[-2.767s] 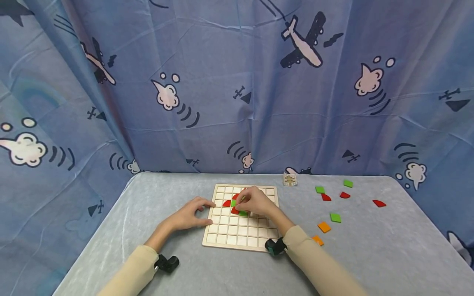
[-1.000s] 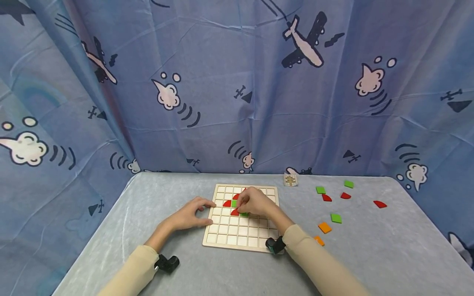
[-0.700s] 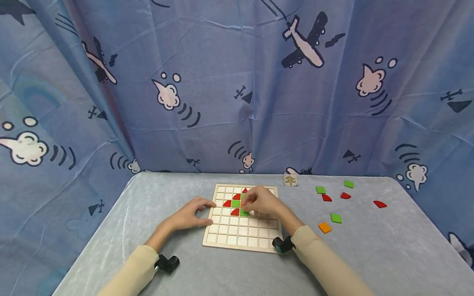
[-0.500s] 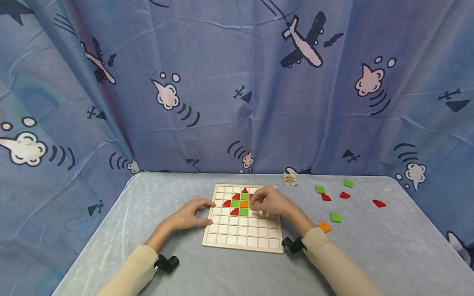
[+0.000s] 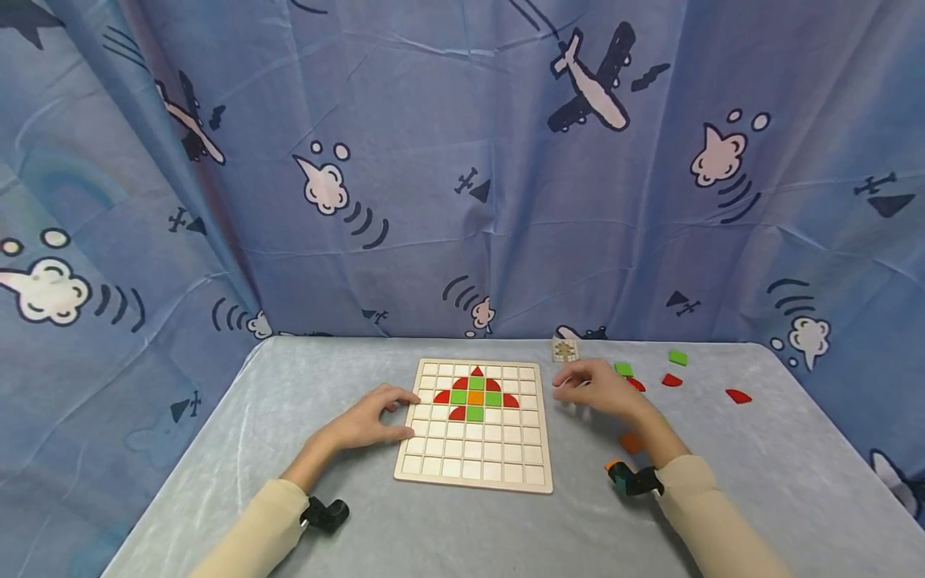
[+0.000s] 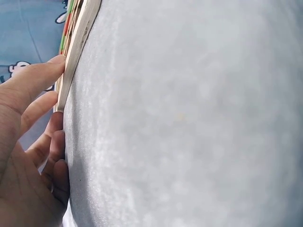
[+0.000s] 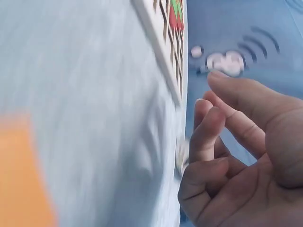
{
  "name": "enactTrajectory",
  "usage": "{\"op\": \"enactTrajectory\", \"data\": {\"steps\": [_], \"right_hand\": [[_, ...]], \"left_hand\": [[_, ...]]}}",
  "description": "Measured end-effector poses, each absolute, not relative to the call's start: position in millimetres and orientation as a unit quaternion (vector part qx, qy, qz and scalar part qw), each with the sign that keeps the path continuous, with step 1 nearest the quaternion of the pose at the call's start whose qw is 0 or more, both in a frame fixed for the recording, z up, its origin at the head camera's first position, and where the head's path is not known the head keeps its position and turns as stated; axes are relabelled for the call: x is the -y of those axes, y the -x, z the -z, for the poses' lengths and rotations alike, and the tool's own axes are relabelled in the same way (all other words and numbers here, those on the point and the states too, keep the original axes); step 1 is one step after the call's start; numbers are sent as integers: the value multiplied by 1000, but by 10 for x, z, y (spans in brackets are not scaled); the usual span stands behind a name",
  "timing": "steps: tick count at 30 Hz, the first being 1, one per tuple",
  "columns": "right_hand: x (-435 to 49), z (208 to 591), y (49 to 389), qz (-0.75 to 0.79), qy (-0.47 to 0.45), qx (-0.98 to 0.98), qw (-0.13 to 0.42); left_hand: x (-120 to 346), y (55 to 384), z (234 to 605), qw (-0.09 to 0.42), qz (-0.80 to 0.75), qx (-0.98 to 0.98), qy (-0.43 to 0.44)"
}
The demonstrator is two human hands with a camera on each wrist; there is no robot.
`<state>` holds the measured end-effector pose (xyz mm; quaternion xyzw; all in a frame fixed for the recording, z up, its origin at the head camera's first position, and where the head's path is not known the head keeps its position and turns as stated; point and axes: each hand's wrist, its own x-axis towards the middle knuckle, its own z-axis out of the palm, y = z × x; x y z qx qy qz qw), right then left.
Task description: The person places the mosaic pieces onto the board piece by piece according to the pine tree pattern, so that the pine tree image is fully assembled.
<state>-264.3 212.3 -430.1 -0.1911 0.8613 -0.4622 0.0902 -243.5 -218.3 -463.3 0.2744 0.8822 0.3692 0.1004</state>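
Observation:
A square wooden grid board (image 5: 473, 449) lies on the table. My left hand (image 5: 372, 417) rests at its left side, fingertips and thumb against the edge; in the left wrist view the fingers touch the board's rim (image 6: 79, 52). On the grid, an orange square (image 5: 475, 398) has green squares around it, including a lower green square (image 5: 474, 414). A red triangle (image 5: 477, 372) tops the pattern, flanked by several red quarter-round pieces such as the right one (image 5: 511, 400). My right hand (image 5: 596, 389) hovers right of the board, fingers loosely bent, nothing between them.
Right of the board lie loose pieces: a green square (image 5: 678, 357), a red quarter-round (image 5: 739, 396), an orange square (image 5: 632, 442) and others partly behind my right arm. A small patterned card (image 5: 565, 351) lies at the back. A blue printed curtain (image 5: 405, 160) hangs behind the table.
My right hand has left the board and moved right, over the table. The orange square it covered now shows in the pattern's middle, with the right-hand pieces uncovered. My left hand stays put.

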Motion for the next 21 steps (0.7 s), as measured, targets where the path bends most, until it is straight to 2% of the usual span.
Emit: {"op": "enactTrajectory", "data": {"steps": [11,21], "right_hand": [[-2834,4313,2498,456,98,-880,85],[-3174,4380,2500,431,64,-899,40]], "left_hand": [[2179,2428,4613,99,-369,-883,-272],[2176,2427,4621,101,-374,-880,-274]]}}
